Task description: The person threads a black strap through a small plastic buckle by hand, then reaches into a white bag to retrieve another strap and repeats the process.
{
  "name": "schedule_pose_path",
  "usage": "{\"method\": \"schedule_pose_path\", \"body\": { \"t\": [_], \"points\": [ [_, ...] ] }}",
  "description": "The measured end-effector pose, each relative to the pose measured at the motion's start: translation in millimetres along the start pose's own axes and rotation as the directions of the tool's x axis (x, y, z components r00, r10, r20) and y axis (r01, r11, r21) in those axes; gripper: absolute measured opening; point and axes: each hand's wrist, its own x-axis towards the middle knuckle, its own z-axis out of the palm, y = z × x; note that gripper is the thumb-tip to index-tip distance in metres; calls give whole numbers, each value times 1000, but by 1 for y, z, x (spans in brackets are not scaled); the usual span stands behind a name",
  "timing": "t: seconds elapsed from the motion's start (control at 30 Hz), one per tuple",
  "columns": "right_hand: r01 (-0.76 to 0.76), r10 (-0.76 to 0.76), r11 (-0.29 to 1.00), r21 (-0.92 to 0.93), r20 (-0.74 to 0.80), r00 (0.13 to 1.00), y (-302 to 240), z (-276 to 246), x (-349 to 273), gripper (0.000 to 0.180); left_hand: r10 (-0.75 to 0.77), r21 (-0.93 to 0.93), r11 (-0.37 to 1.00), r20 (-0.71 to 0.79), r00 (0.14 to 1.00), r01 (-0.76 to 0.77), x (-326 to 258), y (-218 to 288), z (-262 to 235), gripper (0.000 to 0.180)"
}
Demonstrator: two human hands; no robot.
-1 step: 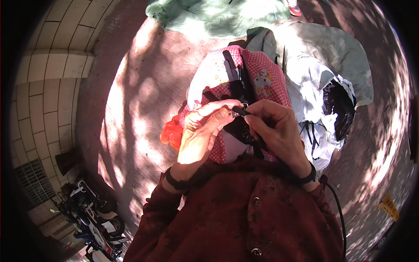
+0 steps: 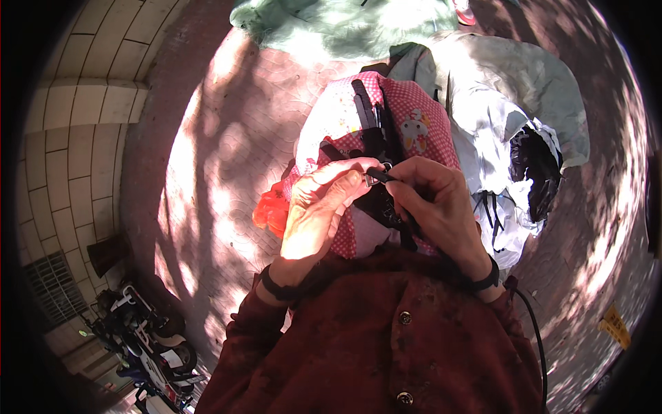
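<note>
Both of my hands meet over my lap, fingers closed. My left hand [image 2: 314, 210] pinches a small metal buckle [image 2: 369, 180] between thumb and fingers. From the other side, my right hand [image 2: 441, 200] grips a narrow black strap [image 2: 380, 175], its end at the buckle. Whether the strap passes through the buckle is hard to make out. Beneath the hands lies a pink polka-dot cloth [image 2: 431, 114] with a cartoon figure. More black straps [image 2: 376, 143] rest on this cloth, partly covered by my fingers.
An orange-red plastic bag [image 2: 270, 210] sits left of the cloth. To the right are a torn white bag [image 2: 476, 155] with black pieces [image 2: 534, 169] inside and a grey-green sheet [image 2: 545, 83]. Pale green sacking [image 2: 324, 31] lies ahead. A motorbike [image 2: 155, 338] stands by the tiled wall [image 2: 62, 155].
</note>
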Motion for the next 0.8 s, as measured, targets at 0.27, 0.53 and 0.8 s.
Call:
{"method": "schedule_pose_path", "body": {
  "t": [0.27,0.53,0.8],
  "points": [
    [-13,9,997,78,50,999,3,-3,2,9,120,74,990,34,992,-122,6,-12,-16,22],
    [-64,46,982,176,104,994,1,-9,6,13,154,11,988,92,984,-156,11,-2,-28,20],
    [-28,9,991,132,142,990,-3,-1,10,12,171,141,972,115,979,-187,6,5,-28,18]
  ]
}}
